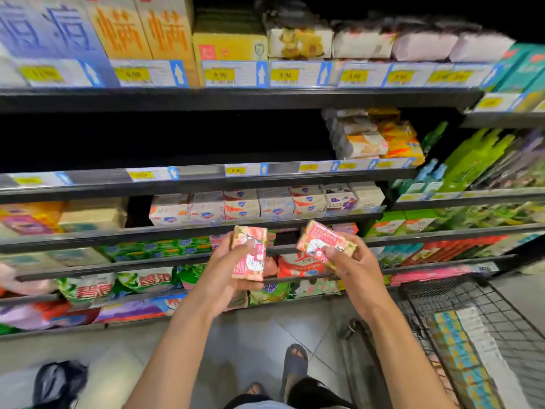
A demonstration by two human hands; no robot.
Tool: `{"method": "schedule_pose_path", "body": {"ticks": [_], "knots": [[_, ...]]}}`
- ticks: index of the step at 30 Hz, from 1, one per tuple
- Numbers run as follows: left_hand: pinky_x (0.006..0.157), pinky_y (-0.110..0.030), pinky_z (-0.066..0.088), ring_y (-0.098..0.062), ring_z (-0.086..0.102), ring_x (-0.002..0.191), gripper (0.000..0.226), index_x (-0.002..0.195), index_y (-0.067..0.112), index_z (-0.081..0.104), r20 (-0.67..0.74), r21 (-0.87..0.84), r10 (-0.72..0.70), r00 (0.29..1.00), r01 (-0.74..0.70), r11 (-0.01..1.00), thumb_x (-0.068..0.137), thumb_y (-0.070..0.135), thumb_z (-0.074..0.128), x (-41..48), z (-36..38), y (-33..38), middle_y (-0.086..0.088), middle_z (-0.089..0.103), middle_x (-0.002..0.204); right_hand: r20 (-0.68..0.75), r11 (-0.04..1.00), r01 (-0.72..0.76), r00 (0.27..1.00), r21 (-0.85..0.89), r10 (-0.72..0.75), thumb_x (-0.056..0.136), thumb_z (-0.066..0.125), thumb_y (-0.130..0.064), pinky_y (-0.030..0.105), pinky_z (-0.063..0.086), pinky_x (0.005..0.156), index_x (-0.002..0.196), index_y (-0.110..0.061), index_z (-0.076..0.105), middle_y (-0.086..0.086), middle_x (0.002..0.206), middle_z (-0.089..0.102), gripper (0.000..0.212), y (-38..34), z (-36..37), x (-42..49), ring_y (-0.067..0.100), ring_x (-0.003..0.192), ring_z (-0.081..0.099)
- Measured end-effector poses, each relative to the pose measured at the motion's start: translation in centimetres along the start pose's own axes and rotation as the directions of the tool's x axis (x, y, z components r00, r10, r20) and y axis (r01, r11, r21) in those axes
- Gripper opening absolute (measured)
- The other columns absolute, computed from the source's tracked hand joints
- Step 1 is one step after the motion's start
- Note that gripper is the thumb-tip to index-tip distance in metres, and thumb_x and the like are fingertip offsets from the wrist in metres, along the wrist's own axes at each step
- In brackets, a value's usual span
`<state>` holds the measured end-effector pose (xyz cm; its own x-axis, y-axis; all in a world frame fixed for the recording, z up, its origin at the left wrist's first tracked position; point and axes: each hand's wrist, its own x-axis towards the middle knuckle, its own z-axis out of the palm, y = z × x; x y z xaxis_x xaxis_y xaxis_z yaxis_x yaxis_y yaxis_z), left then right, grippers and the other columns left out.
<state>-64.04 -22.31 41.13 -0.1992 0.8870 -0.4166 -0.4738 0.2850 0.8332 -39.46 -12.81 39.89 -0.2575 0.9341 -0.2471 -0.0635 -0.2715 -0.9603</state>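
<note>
I stand in front of store shelves with a small pink box in each hand. My left hand grips one pink box upright, thumb across its front. A little to the right, my right hand holds a second pink box tilted, thumb pressed on its face. Both boxes carry the same pink and white print. They are held apart, at the height of the lower shelves.
Dark shelves with price tags hold soap boxes and detergent bags. A wire shopping cart with a patterned pack inside stands at the lower right. My sandalled feet are on the tiled floor; a dark bag lies at left.
</note>
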Motion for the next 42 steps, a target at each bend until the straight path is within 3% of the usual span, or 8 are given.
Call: {"method": "schedule_pose_path", "body": {"ticks": [3,6,14,17,21,25,34,42], "knots": [[0.067,-0.042,0.063,-0.035,0.074,0.105,0.056,0.136,0.025,0.056,0.047,0.142,0.051,0.998,-0.057,0.988,0.088,0.003,0.075,0.5,-0.2,1.5,-0.011,0.074,0.119,0.0,1.0,0.023,1.0,-0.018,-0.023,0.088,0.08,-0.014,0.037,0.058,0.089,0.123,-0.015,0.066,0.01,0.112,0.078,0.038,-1.0,0.5,0.8,0.033,0.109,0.073],[0.08,-0.042,0.061,-0.021,0.075,0.103,0.051,0.126,0.023,0.064,-0.027,0.289,0.161,0.987,-0.146,0.946,0.081,0.01,0.085,1.5,0.2,3.1,0.0,0.075,0.117,0.011,0.997,0.052,0.999,-0.059,-0.052,0.083,0.084,-0.019,0.051,0.056,0.095,0.119,-0.019,0.069,0.01,0.112,0.077,0.039,-1.8,0.7,2.0,0.035,0.108,0.072],[0.068,-0.023,0.055,-0.01,0.072,0.093,0.044,0.114,0.034,0.068,-0.099,0.395,0.367,0.925,-0.302,0.867,0.083,0.006,0.082,5.2,1.5,7.1,0.006,0.075,0.106,0.089,0.986,0.119,0.99,-0.115,-0.109,0.084,0.083,-0.015,0.035,0.056,0.081,0.119,-0.019,0.069,0.006,0.11,0.077,0.038,-6.4,0.1,6.9,0.025,0.1,0.074],[0.077,-0.031,0.058,-0.014,0.072,0.1,0.044,0.117,0.035,0.065,-0.089,0.407,0.412,0.907,-0.344,0.846,0.086,0.007,0.079,6.5,2.2,8.5,0.005,0.075,0.109,0.147,0.974,0.166,0.979,-0.154,-0.143,0.085,0.079,-0.002,0.025,0.056,0.07,0.115,-0.017,0.069,-0.002,0.097,0.077,0.035,-8.5,-0.1,8.8,0.017,0.088,0.072],[0.079,-0.038,0.061,-0.015,0.072,0.102,0.043,0.12,0.034,0.06,-0.118,0.44,0.463,0.878,-0.372,0.817,0.087,0.015,0.08,8.0,3.1,9.7,0.008,0.073,0.11,0.203,0.943,0.244,0.959,-0.226,-0.199,0.081,0.084,-0.003,0.039,0.061,0.085,0.118,-0.018,0.069,0.004,0.108,0.078,0.044,-10.8,0.0,10.9,0.024,0.102,0.074],[0.084,-0.054,0.062,-0.021,0.073,0.102,0.041,0.113,0.041,0.061,-0.144,0.443,0.486,0.862,-0.384,0.81,0.087,0.016,0.081,9.3,3.8,9.9,0.005,0.072,0.111,0.245,0.888,0.321,0.937,-0.33,-0.247,0.082,0.086,-0.009,0.029,0.061,0.079,0.119,-0.024,0.067,-0.004,0.107,0.078,0.044,-12.9,0.5,12.4,0.012,0.098,0.075],[0.087,-0.051,0.061,-0.015,0.071,0.103,0.043,0.114,0.037,0.061,-0.112,0.495,0.54,0.834,-0.424,0.758,0.087,0.01,0.08,10.7,3.9,10.0,0.005,0.073,0.11,0.337,0.561,0.458,0.889,-0.69,-0.311,0.091,0.08,-0.018,0.032,0.057,0.084,0.133,-0.025,0.059,-0.005,0.118,0.067,0.048,-16.6,2.9,17.2,0.015,0.104,0.066],[0.085,-0.037,0.061,-0.007,0.069,0.104,0.047,0.113,0.043,0.06,-0.077,0.497,0.582,0.81,-0.475,0.726,0.086,0.011,0.081,11.0,2.8,9.4,0.014,0.071,0.108,0.405,0.166,0.447,0.884,-0.879,-0.233,0.101,0.065,-0.021,0.025,0.036,0.082,0.142,-0.022,0.054,0.005,0.129,0.062,0.042,-18.4,4.7,20.6,0.021,0.107,0.055]]}}
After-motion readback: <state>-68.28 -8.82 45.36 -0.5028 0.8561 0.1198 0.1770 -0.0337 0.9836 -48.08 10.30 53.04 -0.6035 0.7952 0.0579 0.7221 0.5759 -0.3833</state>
